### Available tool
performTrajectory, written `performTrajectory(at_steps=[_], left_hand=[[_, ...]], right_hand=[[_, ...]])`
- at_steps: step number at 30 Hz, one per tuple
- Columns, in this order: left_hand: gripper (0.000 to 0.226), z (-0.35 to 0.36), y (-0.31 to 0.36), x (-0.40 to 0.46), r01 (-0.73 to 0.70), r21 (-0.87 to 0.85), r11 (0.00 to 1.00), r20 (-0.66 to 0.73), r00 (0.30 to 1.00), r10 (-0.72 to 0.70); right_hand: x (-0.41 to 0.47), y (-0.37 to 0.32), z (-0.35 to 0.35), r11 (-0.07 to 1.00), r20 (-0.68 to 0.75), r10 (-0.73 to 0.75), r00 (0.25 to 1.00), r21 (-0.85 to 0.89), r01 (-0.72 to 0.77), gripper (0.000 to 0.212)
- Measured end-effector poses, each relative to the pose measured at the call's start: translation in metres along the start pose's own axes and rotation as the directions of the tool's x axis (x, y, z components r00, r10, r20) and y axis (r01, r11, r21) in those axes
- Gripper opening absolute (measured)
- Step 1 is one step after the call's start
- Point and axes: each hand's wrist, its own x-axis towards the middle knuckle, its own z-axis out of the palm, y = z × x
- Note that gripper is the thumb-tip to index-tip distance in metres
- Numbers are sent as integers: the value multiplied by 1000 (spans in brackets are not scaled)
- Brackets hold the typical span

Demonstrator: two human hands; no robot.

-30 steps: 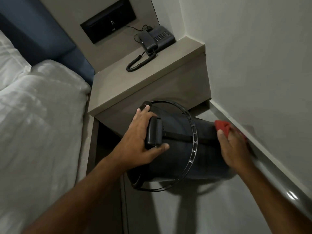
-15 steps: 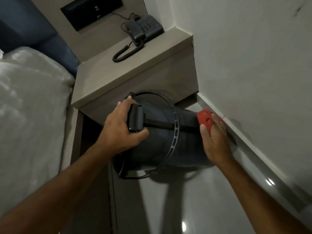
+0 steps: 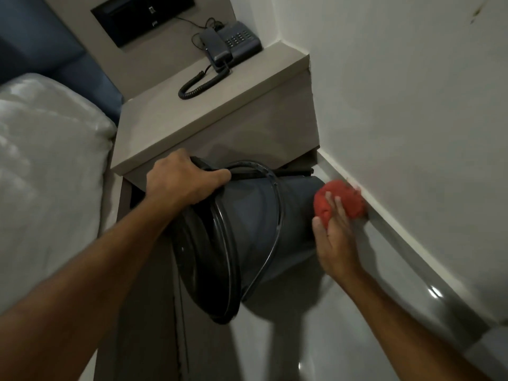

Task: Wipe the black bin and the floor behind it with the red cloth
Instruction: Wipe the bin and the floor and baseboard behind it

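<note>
At the left edge lies white bedding (image 3: 49,149), then the bedside unit (image 3: 220,105) with a corded telephone (image 3: 229,44) on its top. Just in front of the unit the left hand (image 3: 181,180) is clenched over the rim of the black bin (image 3: 247,229), tipping it hard so its mouth faces down and toward the bed and its base points at the wall. A thin wire handle loops loosely round the bin's body.

To the right, the right hand (image 3: 334,237) presses the bunched red cloth (image 3: 341,200) into the gap between the bin's base and the skirting board (image 3: 412,243) — fingers spread over the cloth rather than closed round it. Judging by this, the wiping is in its middle stage: the cloth is working at the bin's lower end and the strip by the wall, and the bin has yet to be set upright.

Whether the cloth touches the floor (image 3: 316,325), the base of the bin or only the skirting is hard to tell — the hand and bin cover that contact. The bin's far side and the floor beneath it are hidden, so how clean either is cannot be judged. The bin's inside is too dark to read.
</note>
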Motion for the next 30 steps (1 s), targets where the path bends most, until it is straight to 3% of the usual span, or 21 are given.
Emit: performTrajectory(at_steps=[3,5,6,8,10,13,16,19,21,25,30], left_hand=[[63,-2,14,9,-4,51,999,9,1000,3],[64,-4,23,13,-16,58,998,49,999,13],[65,-5,28,15,-23,62,998,63,998,19],[68,-5,38,21,-27,96,995,75,997,20],[70,-5,51,28,-35,153,988,74,997,24],[66,-5,69,37,-45,201,979,51,998,36],[81,-4,77,42,-68,262,963,42,997,59],[124,-7,76,45,-82,311,947,58,996,67],[134,-8,72,42,-168,260,951,126,982,139],[144,-1,42,2,-420,96,903,398,848,352],[172,39,15,-64,-642,303,704,409,755,513]], right_hand=[[-15,-48,25,942,67,-334,940,62,330,61],[-16,-41,25,926,64,-375,925,66,371,61],[-13,-27,22,947,31,-316,948,71,313,61],[-5,8,8,996,-15,-58,998,64,59,58],[-3,21,-1,986,-17,138,990,101,-136,52],[-5,-2,5,833,35,323,946,463,-301,32],[0,-20,11,727,98,337,936,605,-325,23],[11,-24,8,714,128,346,930,607,-349,40],[19,-23,5,720,135,358,924,590,-365,47],[27,-25,5,715,103,389,915,593,-371,57],[39,-21,9,705,-7,427,904,629,-328,49]])
